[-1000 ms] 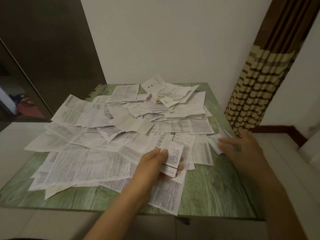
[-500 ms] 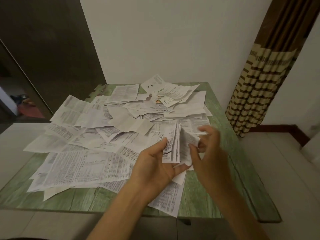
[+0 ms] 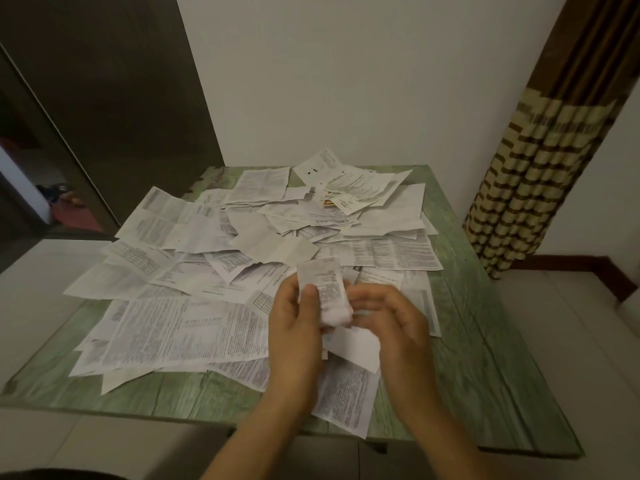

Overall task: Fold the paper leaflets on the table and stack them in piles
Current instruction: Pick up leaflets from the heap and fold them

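Pinches one leaflet (image 3: 321,284) between left hand (image 3: 294,327) and right hand (image 3: 393,322) above the counter (image 3: 485,375). Likely light, limp; best gripped at edges.

The right hand (image 3: 391,317) has come in from the table edge; both hands now seemingly grip one leaflet (image 3: 323,289)

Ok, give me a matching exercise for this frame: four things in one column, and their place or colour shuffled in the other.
1. folded leaflet
2. loose leaflets
3. table
4. curtain

A. green wood grain
B. brown and cream, hanging at the right
C. held up in the left hand
D. spread across the tabletop

Pairs: 1-C, 2-D, 3-A, 4-B
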